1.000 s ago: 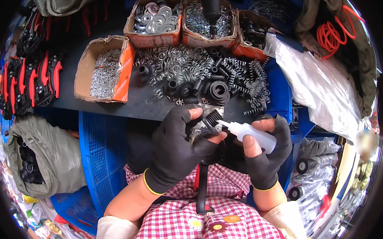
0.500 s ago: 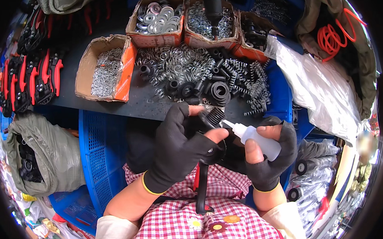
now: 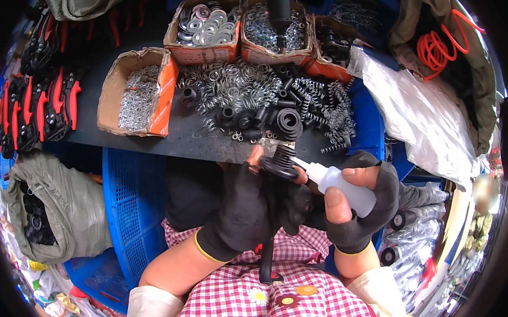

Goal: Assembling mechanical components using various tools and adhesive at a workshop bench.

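Observation:
My left hand (image 3: 238, 207), in a black fingerless glove, is closed on a black ribbed part (image 3: 279, 163) that looks like a threaded knob with a wide rim. Dark mechanism below it blends into the glove. My right hand (image 3: 370, 216), gloved the same way, grips a white squeeze bottle (image 3: 351, 193) between thumb and fingers. The bottle's thin nozzle points left and meets or nearly meets the ribbed part. Between my arms, over the checked apron, stands a black handle (image 3: 265, 265) with a little red; where it joins the part is hidden.
Loose springs (image 3: 237, 88) and black rings (image 3: 289, 123) lie on the dark bench. Open cartons hold small pins (image 3: 139, 98), washers (image 3: 208, 27) and nuts (image 3: 259, 28). A black driver tip hangs above. Red-handled tools (image 3: 42, 105) stand left; a blue crate (image 3: 134, 214) flanks my left arm.
My left hand has turned, tipping the ribbed part so its rim now faces lower and its ribs point up. The bottle stays in my right hand, nozzle close to the part.

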`<action>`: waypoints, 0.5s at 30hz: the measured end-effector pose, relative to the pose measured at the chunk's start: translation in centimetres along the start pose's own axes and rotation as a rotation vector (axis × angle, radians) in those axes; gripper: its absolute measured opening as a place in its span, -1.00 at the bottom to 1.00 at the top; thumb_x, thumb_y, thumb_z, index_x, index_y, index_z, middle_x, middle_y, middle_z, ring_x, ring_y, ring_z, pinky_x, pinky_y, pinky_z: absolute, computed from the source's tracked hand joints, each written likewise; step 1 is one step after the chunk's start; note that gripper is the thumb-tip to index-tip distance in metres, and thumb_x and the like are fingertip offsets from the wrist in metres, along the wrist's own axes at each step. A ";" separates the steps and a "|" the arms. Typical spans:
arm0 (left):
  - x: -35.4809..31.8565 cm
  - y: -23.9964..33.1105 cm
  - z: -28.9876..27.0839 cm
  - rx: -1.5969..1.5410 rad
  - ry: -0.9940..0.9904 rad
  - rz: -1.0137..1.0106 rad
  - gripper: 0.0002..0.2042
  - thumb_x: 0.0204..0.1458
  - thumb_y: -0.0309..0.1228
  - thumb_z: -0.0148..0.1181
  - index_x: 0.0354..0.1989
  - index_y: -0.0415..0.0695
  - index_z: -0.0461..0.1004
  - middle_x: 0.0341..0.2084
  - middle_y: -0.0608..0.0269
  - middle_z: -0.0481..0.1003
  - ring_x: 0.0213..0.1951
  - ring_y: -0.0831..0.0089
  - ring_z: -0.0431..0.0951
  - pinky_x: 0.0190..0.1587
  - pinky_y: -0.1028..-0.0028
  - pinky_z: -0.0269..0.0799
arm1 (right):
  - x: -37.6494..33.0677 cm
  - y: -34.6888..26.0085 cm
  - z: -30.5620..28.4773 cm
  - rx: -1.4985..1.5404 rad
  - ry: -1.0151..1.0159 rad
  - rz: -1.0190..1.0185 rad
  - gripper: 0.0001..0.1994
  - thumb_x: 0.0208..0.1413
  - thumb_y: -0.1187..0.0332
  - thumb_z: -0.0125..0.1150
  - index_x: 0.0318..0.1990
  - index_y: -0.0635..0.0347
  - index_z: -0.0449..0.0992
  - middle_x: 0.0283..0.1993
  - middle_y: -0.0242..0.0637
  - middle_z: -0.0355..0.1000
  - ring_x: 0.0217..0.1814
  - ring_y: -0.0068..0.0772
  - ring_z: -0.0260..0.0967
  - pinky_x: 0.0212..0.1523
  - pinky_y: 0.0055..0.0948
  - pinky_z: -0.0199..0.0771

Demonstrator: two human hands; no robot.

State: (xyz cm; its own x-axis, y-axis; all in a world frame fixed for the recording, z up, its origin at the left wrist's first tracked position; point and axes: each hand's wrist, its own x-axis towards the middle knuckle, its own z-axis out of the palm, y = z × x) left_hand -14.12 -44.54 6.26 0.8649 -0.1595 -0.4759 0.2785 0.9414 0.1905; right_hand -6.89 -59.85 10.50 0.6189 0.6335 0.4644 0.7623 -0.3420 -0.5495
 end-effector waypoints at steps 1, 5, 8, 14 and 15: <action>0.0 0.0 0.0 0.001 -0.003 -0.005 -0.30 0.19 0.28 -0.27 -0.21 -0.21 0.51 -0.56 0.13 0.56 -0.56 0.36 0.55 -0.49 0.45 0.50 | -0.6 0.6 1.1 0.103 0.179 -0.057 -0.36 -0.16 0.46 0.36 0.15 0.27 0.24 -0.25 -0.23 0.45 -0.34 -0.30 0.44 -0.25 -0.29 0.50; 0.0 -0.2 -0.6 -0.227 -0.224 -0.086 -0.31 0.20 0.26 -0.26 -0.21 -0.20 0.52 -0.57 0.12 0.55 -0.58 0.34 0.56 -0.52 0.46 0.50 | 0.3 -0.2 -0.1 0.035 0.149 -0.032 -0.52 -0.13 0.49 0.34 0.01 0.29 0.37 -0.27 -0.26 0.43 -0.36 -0.30 0.44 -0.33 -0.32 0.48; 0.0 -0.4 -0.3 -0.290 -0.255 -0.098 -0.31 0.20 0.26 -0.27 -0.18 -0.19 0.51 -0.54 0.10 0.56 -0.59 0.34 0.55 -0.53 0.45 0.51 | -0.3 -0.1 1.4 0.336 0.328 0.063 -0.67 -0.13 0.46 0.37 -0.19 0.29 0.40 -0.31 -0.26 0.39 -0.38 -0.35 0.41 -0.36 -0.38 0.43; 0.3 -0.7 -0.5 -0.216 -0.193 -0.144 -0.30 0.13 0.35 -0.29 -0.25 -0.09 0.49 -0.66 0.19 0.39 -0.64 0.44 0.41 -0.66 0.52 0.27 | -0.7 0.0 1.2 0.637 0.402 0.468 -0.65 -0.13 0.38 0.41 -0.25 0.22 0.32 -0.34 -0.30 0.36 -0.32 -0.48 0.37 -0.32 -0.48 0.37; 0.3 -0.8 -0.8 -0.214 -0.229 -0.106 -0.28 0.12 0.36 -0.30 -0.24 -0.11 0.48 -0.62 0.16 0.40 -0.61 0.43 0.44 -0.65 0.52 0.30 | -1.0 1.0 1.4 0.731 0.372 0.504 -0.65 -0.09 0.40 0.38 -0.23 0.18 0.29 -0.28 -0.28 0.40 -0.24 -0.48 0.39 -0.25 -0.50 0.38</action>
State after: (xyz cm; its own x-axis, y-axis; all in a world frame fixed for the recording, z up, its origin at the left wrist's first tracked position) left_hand -14.40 -45.13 5.22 0.9141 -0.2996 -0.2731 0.2987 0.9533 -0.0458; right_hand -7.00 -59.83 8.57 0.9576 0.2273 0.1770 0.1620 0.0833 -0.9833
